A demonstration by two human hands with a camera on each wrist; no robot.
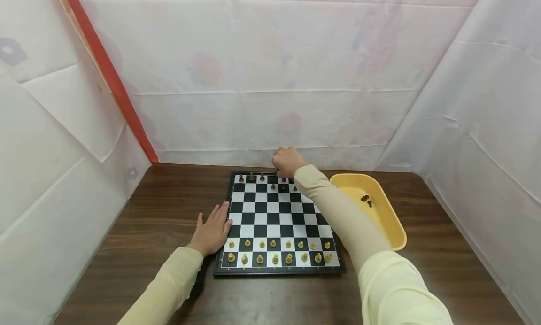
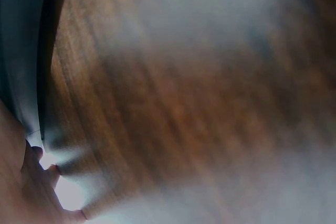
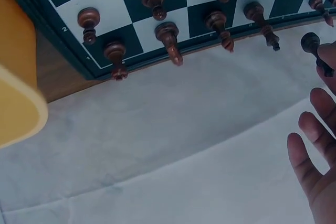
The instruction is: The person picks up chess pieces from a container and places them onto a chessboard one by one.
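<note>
The right hand pinches a dark chess piece at its fingertips, the other fingers loosely spread, over the chessboard's far back row beside other dark pieces. The left hand lies flat, fingers straight, on the wooden table, touching the board's left edge. A yellow tray sits just right of the board.

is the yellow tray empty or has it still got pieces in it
Not empty: two dark pieces lie inside the yellow tray beside the chessboard.
</note>
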